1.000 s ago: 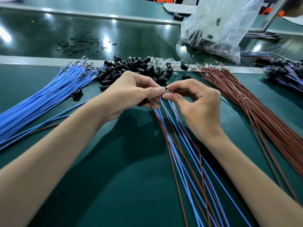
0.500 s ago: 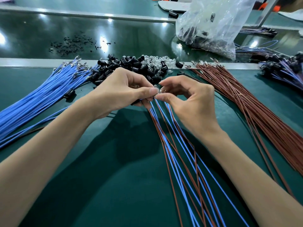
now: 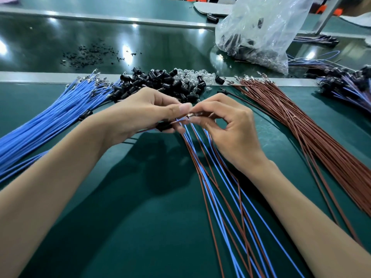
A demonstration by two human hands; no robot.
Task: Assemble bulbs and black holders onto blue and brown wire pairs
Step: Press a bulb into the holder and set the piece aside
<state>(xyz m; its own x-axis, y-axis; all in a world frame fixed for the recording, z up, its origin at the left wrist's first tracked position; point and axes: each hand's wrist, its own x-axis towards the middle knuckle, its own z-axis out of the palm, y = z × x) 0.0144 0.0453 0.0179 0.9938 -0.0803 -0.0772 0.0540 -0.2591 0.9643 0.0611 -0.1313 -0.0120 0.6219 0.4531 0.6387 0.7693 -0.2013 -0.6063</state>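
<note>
L hand and R hand met just in front of the holder pile. L gripped a black holder plus wire tips; R pinched a small shiny piece, too small to ID. Wire pairs ran toward the viewer from the pile, cut off at the frame's bottom edge. Blue bundle lay left of the pile, brown bundle right. Bare green mat in front, btwn forearms. Bag behind, contents unclear.

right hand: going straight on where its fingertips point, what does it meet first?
The bare left hand, gripping a blue and brown wire pair: the right hand, pinching a small clear bulb, points at its thumb, nearly touching. Depth is unsure.
</note>
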